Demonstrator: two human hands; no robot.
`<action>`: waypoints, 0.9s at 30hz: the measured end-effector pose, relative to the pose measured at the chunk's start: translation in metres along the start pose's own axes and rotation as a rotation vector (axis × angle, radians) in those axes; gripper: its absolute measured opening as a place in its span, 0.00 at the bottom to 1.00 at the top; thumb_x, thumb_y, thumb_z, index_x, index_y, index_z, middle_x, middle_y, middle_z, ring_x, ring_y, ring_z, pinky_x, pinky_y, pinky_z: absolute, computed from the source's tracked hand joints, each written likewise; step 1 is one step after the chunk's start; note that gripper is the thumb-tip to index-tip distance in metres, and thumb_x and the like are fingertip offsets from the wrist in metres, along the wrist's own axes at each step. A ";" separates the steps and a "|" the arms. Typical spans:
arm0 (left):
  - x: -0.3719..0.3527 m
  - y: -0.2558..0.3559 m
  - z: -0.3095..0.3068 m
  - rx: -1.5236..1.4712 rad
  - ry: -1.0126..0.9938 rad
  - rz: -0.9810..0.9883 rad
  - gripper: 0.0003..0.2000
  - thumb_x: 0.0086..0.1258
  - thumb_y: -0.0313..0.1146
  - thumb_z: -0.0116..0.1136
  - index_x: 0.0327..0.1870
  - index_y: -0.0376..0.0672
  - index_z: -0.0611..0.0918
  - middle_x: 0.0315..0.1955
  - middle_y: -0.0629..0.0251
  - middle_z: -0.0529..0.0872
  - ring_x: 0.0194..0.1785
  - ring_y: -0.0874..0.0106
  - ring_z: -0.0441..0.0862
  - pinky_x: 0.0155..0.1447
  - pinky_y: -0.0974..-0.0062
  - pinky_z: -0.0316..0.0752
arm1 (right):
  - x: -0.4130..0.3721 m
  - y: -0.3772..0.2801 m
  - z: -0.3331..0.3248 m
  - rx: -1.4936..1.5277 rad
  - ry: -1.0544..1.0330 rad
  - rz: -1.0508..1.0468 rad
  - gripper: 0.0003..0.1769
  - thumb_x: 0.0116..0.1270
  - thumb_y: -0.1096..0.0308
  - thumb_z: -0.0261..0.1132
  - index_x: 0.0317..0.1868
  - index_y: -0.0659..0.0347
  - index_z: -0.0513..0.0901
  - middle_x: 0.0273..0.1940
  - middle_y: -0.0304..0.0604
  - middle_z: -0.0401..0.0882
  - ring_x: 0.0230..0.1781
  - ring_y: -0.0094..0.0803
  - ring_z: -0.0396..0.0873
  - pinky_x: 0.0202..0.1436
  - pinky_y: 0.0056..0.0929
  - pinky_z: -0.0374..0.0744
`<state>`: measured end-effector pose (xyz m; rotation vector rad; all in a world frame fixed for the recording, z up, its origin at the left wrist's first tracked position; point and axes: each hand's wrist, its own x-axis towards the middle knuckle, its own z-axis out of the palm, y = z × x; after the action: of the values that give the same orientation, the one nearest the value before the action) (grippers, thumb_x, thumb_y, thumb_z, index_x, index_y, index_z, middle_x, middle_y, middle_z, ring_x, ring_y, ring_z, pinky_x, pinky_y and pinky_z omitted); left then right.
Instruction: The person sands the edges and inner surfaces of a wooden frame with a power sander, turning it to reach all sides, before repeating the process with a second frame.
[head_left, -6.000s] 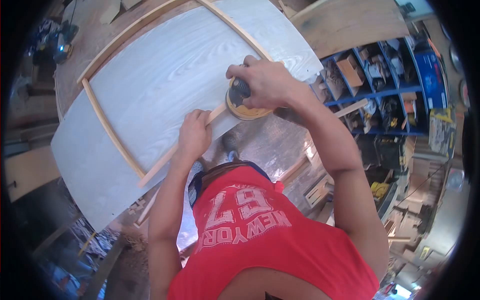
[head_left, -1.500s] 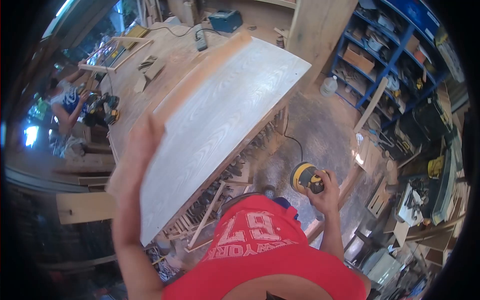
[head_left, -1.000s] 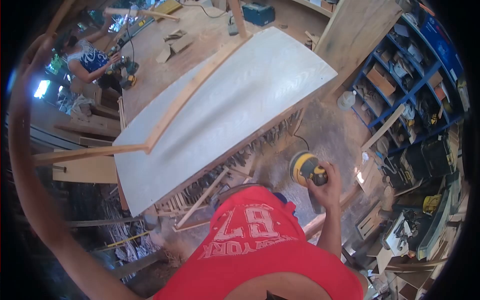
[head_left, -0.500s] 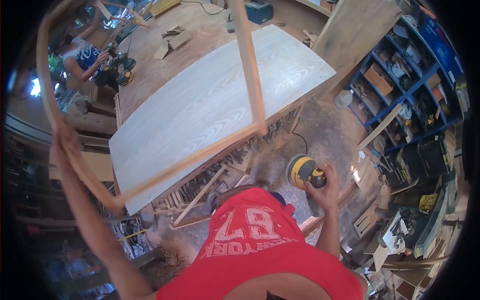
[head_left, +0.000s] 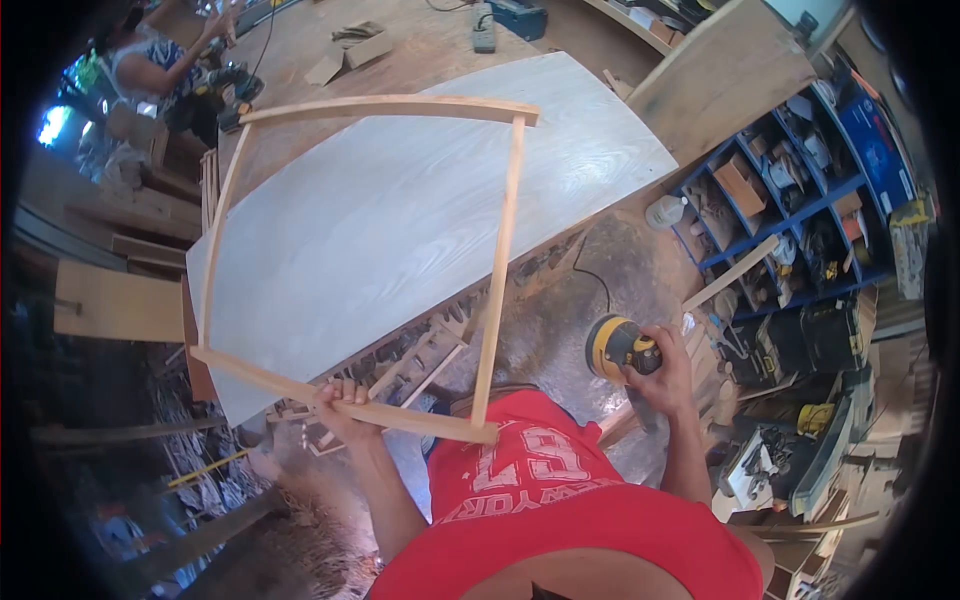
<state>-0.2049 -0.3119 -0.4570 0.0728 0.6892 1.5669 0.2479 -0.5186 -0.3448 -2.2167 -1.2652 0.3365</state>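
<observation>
A four-sided wooden frame (head_left: 502, 270) is held up over a pale, curved-edge board (head_left: 400, 190) on the workbench. My left hand (head_left: 347, 408) is closed round the frame's near rail, left of its near right corner. Off to the right, my right hand (head_left: 664, 372) grips a yellow and black power sander (head_left: 617, 348), which is held in the air with its round pad facing left. A cord runs on the floor behind the sander.
Another person (head_left: 150, 70) is at the far left beside the workbench (head_left: 290, 90). Blue shelving (head_left: 790, 213) stands at the right, with a white jug (head_left: 665, 211) near it. Wood strips lie under the board's near edge.
The wooden frame has turned and come lower and nearer. My left hand has moved from the far left to the frame's near rail. The sander has shifted slightly right.
</observation>
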 end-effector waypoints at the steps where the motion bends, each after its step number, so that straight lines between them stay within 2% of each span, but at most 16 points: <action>1: -0.006 -0.011 -0.003 -0.009 0.012 0.005 0.05 0.71 0.28 0.59 0.34 0.48 0.76 0.24 0.72 0.73 0.25 0.77 0.70 0.24 0.75 0.73 | 0.002 -0.002 0.000 -0.008 -0.011 -0.010 0.37 0.49 0.68 0.84 0.62 0.55 0.83 0.60 0.51 0.80 0.60 0.53 0.83 0.63 0.45 0.83; 4: -0.010 -0.042 0.003 0.006 0.206 0.055 0.08 0.70 0.31 0.58 0.30 0.50 0.72 0.24 0.72 0.73 0.26 0.77 0.70 0.24 0.76 0.72 | 0.008 -0.007 0.005 0.030 -0.041 -0.065 0.36 0.48 0.68 0.85 0.61 0.56 0.84 0.59 0.51 0.80 0.59 0.52 0.84 0.63 0.45 0.83; 8: -0.006 -0.063 0.025 0.023 0.206 -0.005 0.11 0.73 0.34 0.59 0.29 0.51 0.71 0.23 0.73 0.71 0.27 0.77 0.71 0.31 0.72 0.76 | 0.005 -0.008 0.015 0.046 -0.017 -0.082 0.37 0.48 0.68 0.85 0.61 0.56 0.84 0.58 0.51 0.80 0.57 0.51 0.84 0.62 0.44 0.83; 10: 0.001 -0.093 0.031 -0.167 -0.049 -0.100 0.10 0.77 0.38 0.60 0.35 0.46 0.75 0.26 0.68 0.72 0.34 0.71 0.75 0.48 0.64 0.83 | 0.003 -0.005 0.012 0.034 -0.004 -0.077 0.37 0.48 0.68 0.85 0.61 0.56 0.84 0.58 0.50 0.81 0.57 0.51 0.84 0.62 0.44 0.83; 12: 0.004 -0.137 0.063 -0.084 0.031 -0.188 0.14 0.81 0.43 0.61 0.55 0.42 0.76 0.44 0.55 0.80 0.52 0.61 0.81 0.70 0.50 0.79 | -0.001 0.000 0.013 0.044 -0.004 -0.089 0.37 0.48 0.67 0.84 0.61 0.55 0.84 0.58 0.50 0.81 0.57 0.51 0.84 0.61 0.45 0.83; 14: 0.005 -0.166 0.108 0.130 0.200 -0.363 0.23 0.84 0.47 0.59 0.68 0.40 0.73 0.59 0.51 0.80 0.65 0.55 0.79 0.72 0.47 0.78 | -0.003 0.000 0.015 0.029 -0.001 -0.081 0.36 0.49 0.66 0.84 0.61 0.55 0.84 0.58 0.50 0.81 0.57 0.51 0.84 0.61 0.45 0.84; 15: 0.010 -0.181 0.115 0.153 0.166 -0.410 0.30 0.84 0.50 0.60 0.77 0.39 0.69 0.68 0.47 0.77 0.72 0.50 0.78 0.76 0.43 0.75 | -0.004 -0.001 0.014 0.018 0.011 -0.077 0.36 0.49 0.65 0.84 0.62 0.54 0.84 0.58 0.50 0.81 0.57 0.51 0.84 0.61 0.45 0.84; 18: 0.018 -0.189 0.134 0.327 0.151 -0.550 0.34 0.84 0.49 0.62 0.81 0.40 0.65 0.67 0.46 0.79 0.75 0.49 0.76 0.76 0.48 0.77 | -0.003 -0.004 0.010 0.023 0.049 -0.039 0.36 0.50 0.64 0.84 0.62 0.53 0.84 0.60 0.51 0.80 0.59 0.52 0.83 0.63 0.45 0.83; 20: 0.027 -0.175 0.116 0.541 -0.220 -0.843 0.31 0.84 0.47 0.63 0.80 0.40 0.70 0.64 0.46 0.83 0.77 0.52 0.75 0.75 0.51 0.77 | -0.003 -0.008 0.009 0.053 0.078 -0.024 0.36 0.51 0.65 0.84 0.63 0.53 0.84 0.62 0.52 0.79 0.61 0.53 0.83 0.64 0.45 0.82; 22: 0.004 -0.135 0.128 1.068 -0.501 -0.612 0.24 0.82 0.44 0.65 0.72 0.42 0.80 0.59 0.49 0.88 0.71 0.54 0.81 0.72 0.55 0.79 | 0.001 -0.006 0.011 0.057 0.112 -0.016 0.35 0.52 0.65 0.84 0.63 0.53 0.84 0.63 0.52 0.79 0.61 0.53 0.83 0.64 0.45 0.83; 23: 0.001 -0.119 0.128 1.085 -0.501 -0.623 0.24 0.82 0.44 0.65 0.72 0.42 0.80 0.59 0.49 0.88 0.71 0.54 0.81 0.72 0.55 0.79 | 0.004 -0.006 0.014 0.064 0.142 -0.030 0.35 0.52 0.66 0.83 0.63 0.53 0.84 0.63 0.52 0.78 0.61 0.53 0.83 0.64 0.44 0.83; 24: 0.000 -0.105 0.127 1.578 -0.736 0.212 0.21 0.80 0.42 0.66 0.68 0.43 0.84 0.57 0.51 0.89 0.66 0.54 0.84 0.67 0.55 0.79 | 0.007 -0.009 0.014 0.068 0.140 -0.015 0.34 0.52 0.66 0.83 0.63 0.53 0.84 0.63 0.51 0.79 0.61 0.52 0.83 0.64 0.44 0.82; 25: 0.005 -0.096 0.127 1.879 -0.902 1.177 0.19 0.78 0.41 0.67 0.64 0.43 0.87 0.55 0.54 0.91 0.60 0.54 0.86 0.62 0.54 0.80 | 0.013 -0.008 0.016 0.074 0.143 -0.007 0.34 0.52 0.66 0.83 0.63 0.53 0.84 0.63 0.51 0.79 0.61 0.52 0.83 0.64 0.44 0.82; 26: 0.021 -0.092 0.122 1.885 -0.911 1.176 0.19 0.78 0.41 0.67 0.64 0.43 0.87 0.55 0.54 0.91 0.60 0.54 0.86 0.62 0.54 0.80 | 0.017 -0.007 0.019 0.093 0.141 -0.018 0.35 0.52 0.67 0.83 0.63 0.53 0.84 0.63 0.51 0.79 0.61 0.52 0.83 0.64 0.44 0.83; 27: 0.040 -0.093 0.111 2.008 -0.925 1.058 0.19 0.76 0.40 0.68 0.63 0.43 0.87 0.53 0.55 0.91 0.55 0.53 0.86 0.58 0.54 0.80 | 0.020 -0.007 0.021 0.111 0.134 -0.029 0.35 0.51 0.67 0.84 0.63 0.53 0.84 0.63 0.51 0.79 0.61 0.51 0.83 0.64 0.44 0.83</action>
<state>-0.0791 -0.2367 -0.4239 2.7373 1.2066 0.7864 0.2442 -0.4914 -0.3564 -2.0889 -1.1782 0.2368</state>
